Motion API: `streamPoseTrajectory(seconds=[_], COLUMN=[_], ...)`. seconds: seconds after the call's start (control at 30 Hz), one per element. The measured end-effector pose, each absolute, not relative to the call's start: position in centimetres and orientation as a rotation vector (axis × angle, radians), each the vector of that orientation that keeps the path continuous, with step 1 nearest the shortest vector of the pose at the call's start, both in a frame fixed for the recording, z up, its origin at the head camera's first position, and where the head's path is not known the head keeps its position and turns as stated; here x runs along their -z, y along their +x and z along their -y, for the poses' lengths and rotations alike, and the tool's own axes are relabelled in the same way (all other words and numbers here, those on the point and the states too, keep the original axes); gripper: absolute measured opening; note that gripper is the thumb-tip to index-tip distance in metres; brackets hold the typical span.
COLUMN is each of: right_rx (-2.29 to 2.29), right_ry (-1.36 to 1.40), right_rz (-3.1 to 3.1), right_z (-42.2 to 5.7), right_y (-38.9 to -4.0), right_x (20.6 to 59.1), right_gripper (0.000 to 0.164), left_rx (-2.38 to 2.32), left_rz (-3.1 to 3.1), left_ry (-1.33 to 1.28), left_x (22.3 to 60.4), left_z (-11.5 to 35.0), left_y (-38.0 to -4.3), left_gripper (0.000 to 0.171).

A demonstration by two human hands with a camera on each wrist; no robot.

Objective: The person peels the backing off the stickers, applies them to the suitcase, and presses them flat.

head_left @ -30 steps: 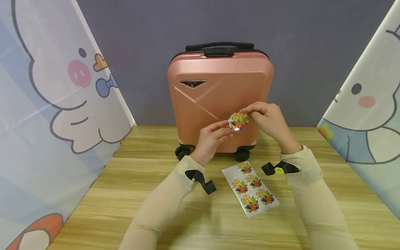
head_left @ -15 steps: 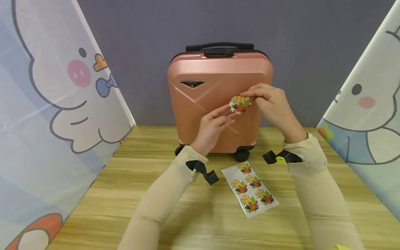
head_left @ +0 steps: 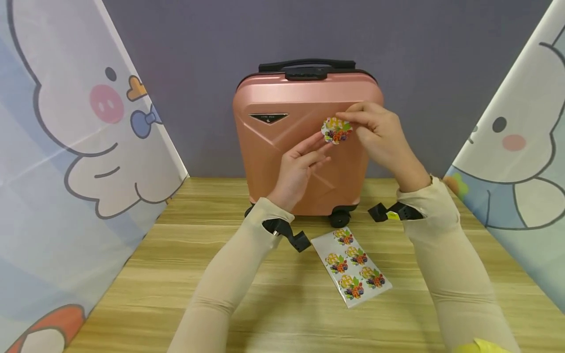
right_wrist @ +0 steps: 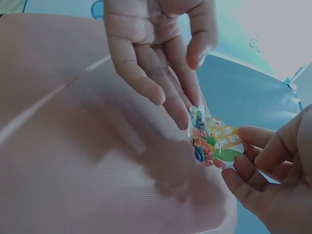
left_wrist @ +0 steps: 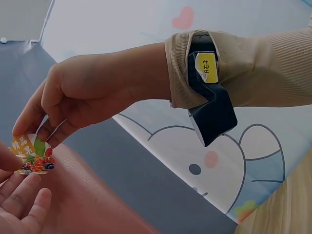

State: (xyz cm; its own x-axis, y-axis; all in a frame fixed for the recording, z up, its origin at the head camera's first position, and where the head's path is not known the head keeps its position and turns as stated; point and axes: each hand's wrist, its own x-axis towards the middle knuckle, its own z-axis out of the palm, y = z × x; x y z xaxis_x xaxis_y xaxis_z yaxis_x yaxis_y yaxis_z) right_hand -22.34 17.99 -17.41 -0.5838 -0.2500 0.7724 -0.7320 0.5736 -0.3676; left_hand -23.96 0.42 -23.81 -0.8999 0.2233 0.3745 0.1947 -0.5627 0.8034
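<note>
A round, shiny sticker (head_left: 336,130) printed with fruit and yellow lettering is up in front of the pink suitcase (head_left: 265,142). My right hand (head_left: 381,135) pinches its upper right edge between thumb and forefinger. From the lower left, my left hand (head_left: 300,166) reaches up with fairly straight fingers, the tips at the sticker's left edge. In the right wrist view, the left hand's (right_wrist: 156,53) palm side shows, and its fingertips meet the sticker (right_wrist: 212,141). The left wrist view has the sticker (left_wrist: 34,155) between both hands, close to the suitcase shell.
A white sheet (head_left: 326,240) with several more fruit stickers lies on the wooden table (head_left: 198,274), below the suitcase. The suitcase stands upright on black wheels (head_left: 340,218) against a grey back wall (head_left: 198,73). Cartoon-printed panels (head_left: 88,186) flank both sides.
Both hands have risen along the suitcase front, carrying the sticker from its lower part to the upper right half. The sheet stays on the table, and the head view has shifted slightly.
</note>
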Motion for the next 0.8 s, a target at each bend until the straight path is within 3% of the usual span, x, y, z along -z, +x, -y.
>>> streamPoseTrajectory(seconds=[0.27,0.8], right_rx=[-0.776,-0.617], right_ry=[0.795,0.854], right_rz=[2.05,1.974], right_z=[-17.7,-17.7], right_y=[-22.9,-24.2], right_x=[17.4,18.1], right_gripper=[0.046,0.043], left_rx=[-2.692,-2.698], left_rz=[-1.457,-1.454], left_ry=[0.695,0.7], left_x=[22.8,22.6], left_z=[-1.0,-1.4], left_y=[-24.0,-24.2], left_gripper=[0.052,0.057])
